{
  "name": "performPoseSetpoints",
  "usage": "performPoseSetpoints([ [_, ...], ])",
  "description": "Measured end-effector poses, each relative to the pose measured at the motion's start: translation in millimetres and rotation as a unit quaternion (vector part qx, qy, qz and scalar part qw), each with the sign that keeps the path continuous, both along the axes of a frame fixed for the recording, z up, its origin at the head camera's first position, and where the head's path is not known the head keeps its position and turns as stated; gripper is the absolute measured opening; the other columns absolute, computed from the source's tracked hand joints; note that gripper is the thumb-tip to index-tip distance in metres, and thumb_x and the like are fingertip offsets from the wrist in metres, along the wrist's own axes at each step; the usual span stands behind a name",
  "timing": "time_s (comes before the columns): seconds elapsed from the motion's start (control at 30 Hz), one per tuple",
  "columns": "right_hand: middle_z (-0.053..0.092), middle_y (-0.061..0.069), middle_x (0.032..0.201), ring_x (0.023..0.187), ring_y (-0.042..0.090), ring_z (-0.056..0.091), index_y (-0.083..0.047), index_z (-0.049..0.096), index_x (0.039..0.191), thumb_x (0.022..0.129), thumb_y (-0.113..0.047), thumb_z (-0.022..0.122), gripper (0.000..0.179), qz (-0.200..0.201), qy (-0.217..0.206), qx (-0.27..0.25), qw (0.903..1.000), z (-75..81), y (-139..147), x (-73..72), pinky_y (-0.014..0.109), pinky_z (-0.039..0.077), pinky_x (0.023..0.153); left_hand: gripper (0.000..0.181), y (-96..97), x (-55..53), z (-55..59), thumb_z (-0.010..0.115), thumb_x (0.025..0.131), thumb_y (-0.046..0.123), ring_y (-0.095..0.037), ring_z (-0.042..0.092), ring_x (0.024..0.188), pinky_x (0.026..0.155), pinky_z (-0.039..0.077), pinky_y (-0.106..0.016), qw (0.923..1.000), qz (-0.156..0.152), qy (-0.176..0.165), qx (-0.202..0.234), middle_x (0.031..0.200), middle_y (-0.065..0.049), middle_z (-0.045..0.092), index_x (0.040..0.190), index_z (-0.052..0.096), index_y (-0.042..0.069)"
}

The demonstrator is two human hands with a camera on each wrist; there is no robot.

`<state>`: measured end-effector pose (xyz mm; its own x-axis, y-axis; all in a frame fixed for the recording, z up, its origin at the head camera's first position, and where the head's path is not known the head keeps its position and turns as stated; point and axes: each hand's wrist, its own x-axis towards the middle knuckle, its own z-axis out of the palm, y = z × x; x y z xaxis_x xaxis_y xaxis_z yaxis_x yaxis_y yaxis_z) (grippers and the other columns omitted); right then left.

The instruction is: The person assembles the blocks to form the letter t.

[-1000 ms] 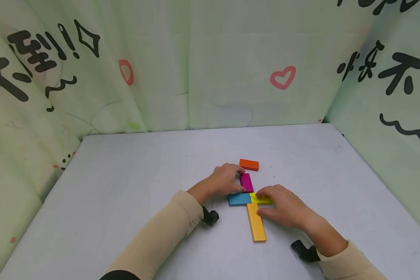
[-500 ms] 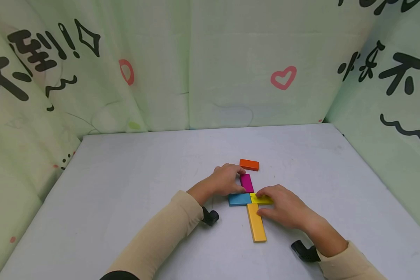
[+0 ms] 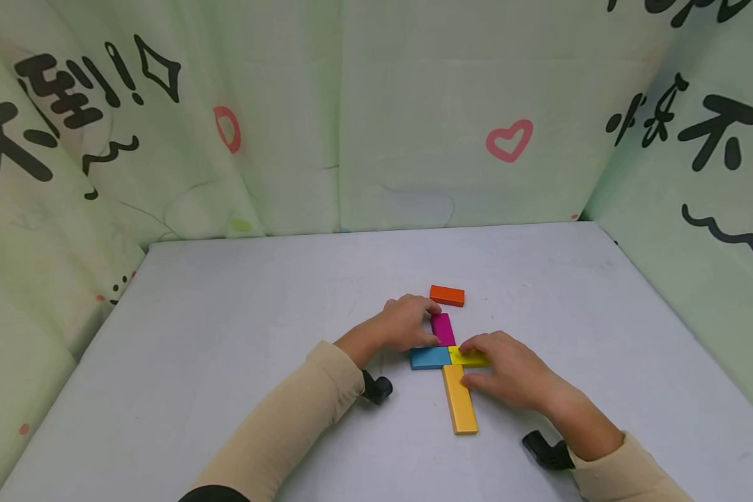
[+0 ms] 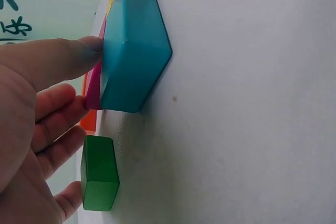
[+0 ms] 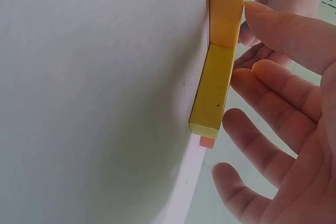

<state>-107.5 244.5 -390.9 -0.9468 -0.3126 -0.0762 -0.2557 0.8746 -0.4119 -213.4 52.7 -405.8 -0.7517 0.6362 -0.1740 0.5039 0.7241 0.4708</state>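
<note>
My left hand (image 3: 404, 322) holds a magenta block (image 3: 443, 330) between the thumb near its close end and a finger at its far end. Directly below lie a blue block (image 3: 429, 358) and a yellow block (image 3: 468, 360), end to end. The fingertips of my right hand (image 3: 514, 369) rest on the yellow block; its thumb touches the long side of an amber block (image 3: 459, 403), which points toward me from beneath that pair. In the right wrist view, the fingers look relaxed and spread. A green block (image 4: 100, 169) lies below the left fingers in the left wrist view, hidden from the head view.
Beyond the magenta block an orange block (image 3: 447, 295) lies apart on the white tabletop (image 3: 257, 300). Pale green curtains (image 3: 408, 118) with black characters and red hearts stand along the back and sides. A black wrist-worn device (image 3: 376, 388) shows below the left hand.
The magenta block has slid very slightly toward me, against the blue and yellow pair, with my left hand on it. My right hand and the other blocks keep their places.
</note>
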Motion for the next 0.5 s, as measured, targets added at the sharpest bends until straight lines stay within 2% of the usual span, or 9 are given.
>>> performPoseSetpoints([
  [0.5,0.065,0.007,0.118,0.113,0.031,0.056,-0.007,0.068,0.120,0.082,-0.028,0.083,0.046,-0.005,-0.008,0.003,0.9999,1.1,-0.5,-0.2,0.050,0.049,0.096,0.051,-1.1,-0.1,1.7,0.076,0.090,0.032,-0.015,0.050,0.118,0.095,0.042,-0.035,0.9998,0.011,-0.014,0.009,0.129,0.002,0.061,0.135,0.060,0.015],
])
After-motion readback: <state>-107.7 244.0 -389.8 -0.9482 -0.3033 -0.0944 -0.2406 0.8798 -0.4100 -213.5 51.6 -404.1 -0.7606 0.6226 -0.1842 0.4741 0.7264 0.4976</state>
